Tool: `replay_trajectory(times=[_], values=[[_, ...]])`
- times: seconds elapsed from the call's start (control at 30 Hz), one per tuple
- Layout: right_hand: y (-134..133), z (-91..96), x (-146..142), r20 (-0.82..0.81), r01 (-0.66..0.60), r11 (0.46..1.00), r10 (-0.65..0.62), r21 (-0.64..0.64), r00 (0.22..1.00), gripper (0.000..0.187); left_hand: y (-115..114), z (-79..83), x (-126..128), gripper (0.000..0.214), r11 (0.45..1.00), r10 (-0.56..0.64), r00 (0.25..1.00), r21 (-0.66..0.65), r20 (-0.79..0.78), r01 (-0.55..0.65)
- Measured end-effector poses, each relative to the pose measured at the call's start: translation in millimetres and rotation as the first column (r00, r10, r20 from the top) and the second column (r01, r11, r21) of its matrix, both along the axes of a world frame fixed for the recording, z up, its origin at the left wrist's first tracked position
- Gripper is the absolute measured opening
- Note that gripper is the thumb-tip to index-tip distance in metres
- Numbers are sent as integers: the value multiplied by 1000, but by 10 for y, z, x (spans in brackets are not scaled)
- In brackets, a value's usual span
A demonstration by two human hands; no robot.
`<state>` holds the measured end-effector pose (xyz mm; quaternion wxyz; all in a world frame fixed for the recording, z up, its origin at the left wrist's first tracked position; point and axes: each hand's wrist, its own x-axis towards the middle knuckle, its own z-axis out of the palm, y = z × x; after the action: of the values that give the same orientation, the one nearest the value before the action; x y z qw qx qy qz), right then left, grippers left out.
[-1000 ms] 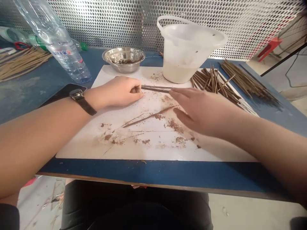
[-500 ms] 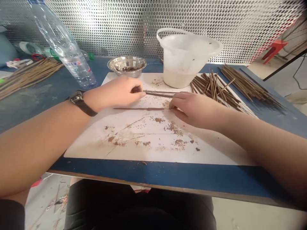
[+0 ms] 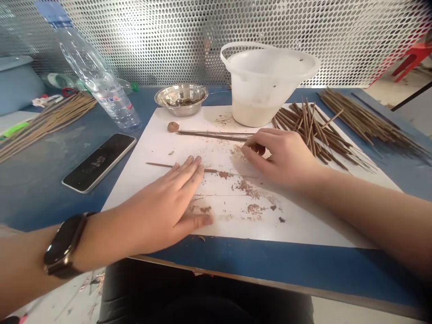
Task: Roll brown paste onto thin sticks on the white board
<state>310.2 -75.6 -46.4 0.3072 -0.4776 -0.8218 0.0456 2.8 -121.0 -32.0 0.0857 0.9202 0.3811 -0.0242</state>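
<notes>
The left hand [image 3: 165, 204] lies flat and unclosed, reaching in from 8 o'clock if the white board [image 3: 303, 225] is the dial and 12 points away from the person; its fingers are spread over a slim brown stick [image 3: 158, 165]. The right hand [image 3: 286, 155], towards 2 o'clock, is curled round a dark brown piece [image 3: 258, 150] that is mostly hidden in its grip. The step in hand looks like rolling the stick under the left fingers, and the next move would call for even, light pressure, stroking along the 12-to-6 line, square to its length. The stick crosses the middle of the board, its long axis running almost 9 to 3, with the right end dipping slightly towards 4. Its thicker part lies on the 9 o'clock side, and beyond the fingers it thins to a fine tip pointing at 3. At 11 o'clock, apart from it, a sheaf of thin dark sticks [image 3: 209, 134] lies nearly parallel, with a brown lump [image 3: 173, 127] by its 9 o'clock end; whether the right hand touches the sheaf's other end, I cannot tell. Brown crumbs [image 3: 254, 209] are scattered towards 5.
</notes>
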Motion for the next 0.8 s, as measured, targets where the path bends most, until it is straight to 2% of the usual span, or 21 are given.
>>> replay_trajectory(times=[0.07,0.13,0.33,0.4,0.5,0.7,0.8], values=[[18,-13,-3,-33,16,1000,-16,5,999,24,-38,15,-31,106,1000,-8,1000,-1,-14,8],[25,-23,-13,-53,38,999,-37,8,998,25,19,15,-21,106,1000,-7,1000,1,-23,7],[39,-16,9,-122,110,993,-103,52,987,32,529,10,151,112,998,-66,994,-28,-85,63],[44,-11,23,-137,123,991,-115,52,984,34,609,21,170,114,996,-85,992,-38,-91,82],[43,-9,29,-155,121,992,-114,35,981,34,487,36,98,118,995,-92,991,-47,-93,88],[32,-16,14,-189,124,991,-113,51,976,33,-61,56,-107,110,996,-89,995,12,-54,90],[24,-10,9,-183,130,990,-117,61,976,33,-33,60,-35,109,997,-72,996,9,-58,73]])
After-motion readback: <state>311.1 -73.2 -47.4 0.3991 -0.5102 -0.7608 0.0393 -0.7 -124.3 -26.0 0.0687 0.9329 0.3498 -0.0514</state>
